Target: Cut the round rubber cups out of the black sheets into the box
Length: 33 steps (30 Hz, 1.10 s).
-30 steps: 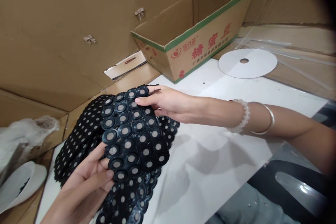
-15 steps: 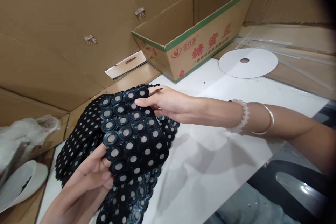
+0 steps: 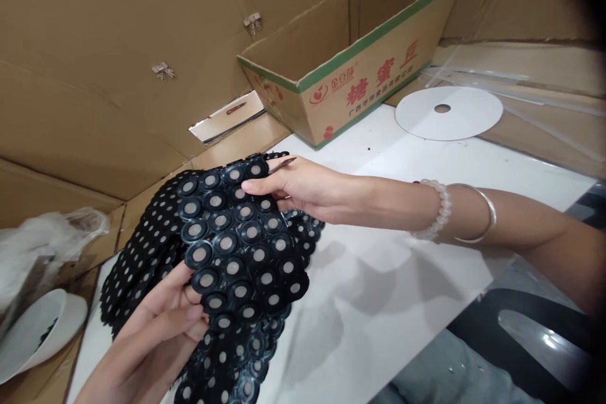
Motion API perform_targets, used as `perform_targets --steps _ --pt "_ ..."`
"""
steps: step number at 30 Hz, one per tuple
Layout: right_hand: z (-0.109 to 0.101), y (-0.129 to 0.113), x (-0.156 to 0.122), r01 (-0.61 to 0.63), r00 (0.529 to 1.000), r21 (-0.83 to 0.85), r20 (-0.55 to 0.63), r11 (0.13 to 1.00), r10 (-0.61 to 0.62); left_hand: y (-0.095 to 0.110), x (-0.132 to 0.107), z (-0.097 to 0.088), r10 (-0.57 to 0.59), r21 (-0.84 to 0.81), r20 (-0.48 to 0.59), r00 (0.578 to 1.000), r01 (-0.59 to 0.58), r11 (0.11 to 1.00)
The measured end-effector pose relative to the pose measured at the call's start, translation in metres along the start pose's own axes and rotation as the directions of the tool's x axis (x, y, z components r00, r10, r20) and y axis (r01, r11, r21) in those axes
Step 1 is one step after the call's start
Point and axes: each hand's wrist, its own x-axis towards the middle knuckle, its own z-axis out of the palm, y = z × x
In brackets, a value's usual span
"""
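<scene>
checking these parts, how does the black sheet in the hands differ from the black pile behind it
The black sheet is held up by the left hand and right hand; the black pile lies on the white table.
The black sheet shows glossy rings around its dots; the black pile's visible face looks flatter and duller, without clear rings.
Both are black with rows of pale dots.

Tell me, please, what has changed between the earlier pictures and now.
The lower part of the sheet of black discs has shifted slightly down and right in view, and the slim dark tool in the right hand stands out more. Nothing was taken up or let go: the right hand pinches the sheet's upper-right edge, the left hand stays at its lower-left edge. The cardboard carton stayed put.
</scene>
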Motion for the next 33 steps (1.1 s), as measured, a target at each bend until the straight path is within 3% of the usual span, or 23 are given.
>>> perform_targets --steps 4,7,28,33 --pt "0.0 -0.001 0.0 0.009 0.999 0.011 0.042 1.0 -0.01 0.009 -0.002 0.022 0.009 -0.011 0.118 0.993 -0.008 1.0" --pt "0.002 -0.002 -0.001 -0.002 0.999 0.02 0.042 1.0 0.002 0.012 -0.003 0.029 0.012 -0.01 0.139 0.99 -0.01 1.0" --pt "0.008 -0.007 -0.012 0.007 0.999 0.015 0.04 1.0 -0.008 0.008 -0.003 0.029 0.003 0.072 0.075 0.997 -0.008 0.997" --pt "0.006 -0.005 -0.01 0.019 0.999 0.017 0.045 1.0 -0.02 0.01 -0.002 0.03 0.008 0.07 0.107 0.994 -0.016 0.997"
